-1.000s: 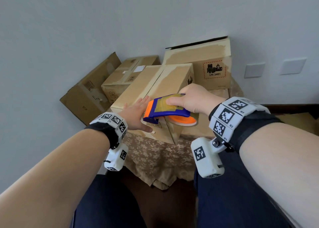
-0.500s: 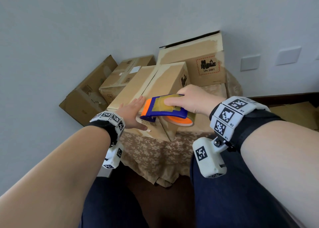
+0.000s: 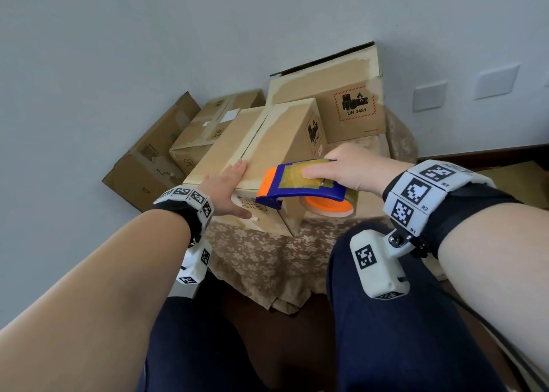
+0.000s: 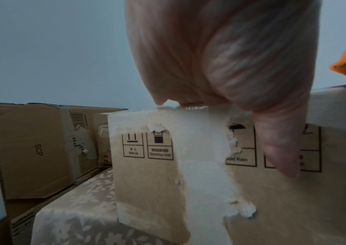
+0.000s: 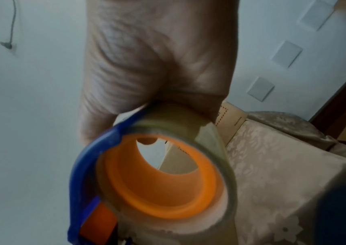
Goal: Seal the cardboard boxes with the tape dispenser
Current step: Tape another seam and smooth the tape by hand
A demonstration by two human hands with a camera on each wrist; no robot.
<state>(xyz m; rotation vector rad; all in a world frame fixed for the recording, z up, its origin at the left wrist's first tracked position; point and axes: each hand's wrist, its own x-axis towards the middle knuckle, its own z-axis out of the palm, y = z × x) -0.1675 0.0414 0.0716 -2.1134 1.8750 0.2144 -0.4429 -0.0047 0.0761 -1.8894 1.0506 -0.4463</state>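
A brown cardboard box (image 3: pixel 276 142) with a centre seam lies on the cloth-covered table in front of me. My left hand (image 3: pixel 228 188) rests flat on its near top edge, fingers straight, thumb hanging down the front face (image 4: pixel 279 145). My right hand (image 3: pixel 350 173) grips a blue and orange tape dispenser (image 3: pixel 297 186) with its roll of clear tape (image 5: pixel 161 175). The dispenser's orange front end sits at the box's near edge, just right of my left hand. The front face of the box (image 4: pixel 199 165) shows torn white patches.
A taller box marked UN 3481 (image 3: pixel 353 109) stands behind. A smaller box (image 3: pixel 214 124) and a tilted box (image 3: pixel 148 166) lean at the left by the wall. The floral tablecloth (image 3: pixel 267 255) hangs over the near table edge above my knees.
The view has shifted a little. My right hand has drawn the dispenser to the right and towards me, opening a gap to my left hand. The left hand stays on the box.
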